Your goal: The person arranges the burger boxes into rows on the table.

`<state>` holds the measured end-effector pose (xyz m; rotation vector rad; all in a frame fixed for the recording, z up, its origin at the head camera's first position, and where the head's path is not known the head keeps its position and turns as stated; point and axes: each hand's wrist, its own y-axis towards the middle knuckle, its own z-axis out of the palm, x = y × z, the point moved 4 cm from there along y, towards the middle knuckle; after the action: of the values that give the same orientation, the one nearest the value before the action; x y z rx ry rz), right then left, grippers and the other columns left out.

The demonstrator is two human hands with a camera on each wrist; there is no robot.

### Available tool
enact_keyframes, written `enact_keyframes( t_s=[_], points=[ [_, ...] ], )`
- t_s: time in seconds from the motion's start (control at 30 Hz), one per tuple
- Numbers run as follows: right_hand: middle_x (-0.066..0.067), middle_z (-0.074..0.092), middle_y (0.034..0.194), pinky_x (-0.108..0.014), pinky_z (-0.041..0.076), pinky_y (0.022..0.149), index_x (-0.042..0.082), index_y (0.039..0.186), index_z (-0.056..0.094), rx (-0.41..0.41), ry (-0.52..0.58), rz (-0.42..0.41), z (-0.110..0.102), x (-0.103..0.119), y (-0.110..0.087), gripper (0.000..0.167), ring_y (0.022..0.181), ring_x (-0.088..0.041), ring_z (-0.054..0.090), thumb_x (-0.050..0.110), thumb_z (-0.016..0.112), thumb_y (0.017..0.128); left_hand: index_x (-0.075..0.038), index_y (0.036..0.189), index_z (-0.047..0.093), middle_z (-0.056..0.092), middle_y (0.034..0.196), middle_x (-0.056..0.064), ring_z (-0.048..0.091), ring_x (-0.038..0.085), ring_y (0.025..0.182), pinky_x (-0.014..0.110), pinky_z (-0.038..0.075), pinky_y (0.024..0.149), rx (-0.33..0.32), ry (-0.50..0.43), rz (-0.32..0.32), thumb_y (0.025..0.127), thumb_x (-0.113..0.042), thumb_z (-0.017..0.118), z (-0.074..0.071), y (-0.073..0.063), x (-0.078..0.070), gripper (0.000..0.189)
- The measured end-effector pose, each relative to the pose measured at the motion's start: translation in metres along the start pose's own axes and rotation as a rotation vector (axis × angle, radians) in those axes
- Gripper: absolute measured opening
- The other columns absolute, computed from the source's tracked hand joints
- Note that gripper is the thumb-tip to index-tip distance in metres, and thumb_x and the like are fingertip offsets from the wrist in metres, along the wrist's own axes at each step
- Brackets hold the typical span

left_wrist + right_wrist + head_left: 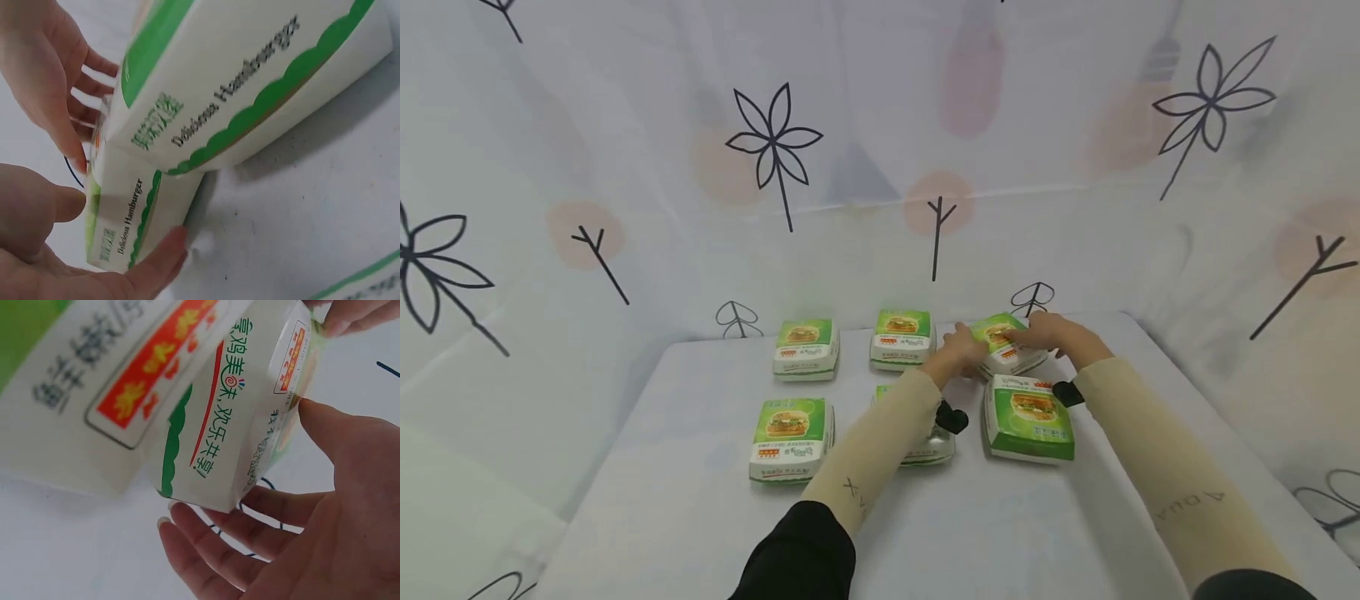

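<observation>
At the back right of the table, both hands hold a green-and-white hamburger box, which sits askew. My left hand grips its left end, thumb at the top edge and fingers along the side in the left wrist view. From the right, my right hand pinches the same box, its thumb on the printed top and its fingers by the lower side. Just in front lies another hamburger box, which looms large over part of the held one in both wrist views.
Two hamburger boxes, one at back left and one at back middle, stand along the far edge. Nearer are a front-left box and a front-middle box, the latter mostly covered by the left forearm. A patterned cloth hangs behind the white table.
</observation>
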<state>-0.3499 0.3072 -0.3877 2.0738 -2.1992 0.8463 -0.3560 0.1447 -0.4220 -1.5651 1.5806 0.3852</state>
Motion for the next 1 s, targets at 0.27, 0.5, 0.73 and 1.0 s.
enact_keyframes(
  t_s=[0.27,0.5,0.73,1.0],
  points=[
    [-0.041,0.041,0.142,-0.056,0.055,0.092,-0.022,0.144,0.033,0.047,0.026,-0.051,-0.002,-0.014,0.002,0.073,0.122,-0.049,0.051,0.041,0.045,0.108,0.002,0.155,0.022,0.051,0.128,0.023,0.065,0.038,0.111,0.047,0.059,0.092,0.151,-0.26,-0.038,0.106,-0.021,0.056,0.01,-0.014,0.003,0.064],
    [-0.028,0.056,0.117,-0.048,0.058,0.089,-0.019,0.132,0.04,0.106,0.135,0.0,0.005,-0.01,-0.001,0.061,0.103,-0.037,0.061,0.037,0.045,0.108,0.009,0.143,0.044,0.062,0.105,0.017,0.066,0.034,0.103,0.045,0.058,0.095,0.147,-0.284,-0.017,0.105,-0.004,0.051,0.004,-0.015,0.002,0.041],
    [-0.025,0.059,0.107,-0.044,0.061,0.085,-0.02,0.129,0.041,0.109,0.16,0.021,0.006,-0.006,-0.003,0.057,0.093,-0.033,0.065,0.034,0.044,0.108,0.01,0.117,0.061,0.065,0.094,0.016,0.066,0.031,0.091,0.047,0.058,0.095,0.136,-0.318,0.016,0.106,-0.005,0.048,0.003,-0.009,0.002,0.023],
    [-0.023,0.059,0.105,-0.044,0.06,0.086,-0.018,0.125,0.043,0.103,0.178,0.001,0.002,-0.005,-0.001,0.055,0.093,-0.033,0.066,0.034,0.044,0.109,0.006,0.119,0.061,0.069,0.097,0.016,0.071,0.027,0.089,0.041,0.062,0.083,0.144,-0.366,0.018,0.106,-0.007,0.049,0.002,0.004,0.002,0.022]
  ],
)
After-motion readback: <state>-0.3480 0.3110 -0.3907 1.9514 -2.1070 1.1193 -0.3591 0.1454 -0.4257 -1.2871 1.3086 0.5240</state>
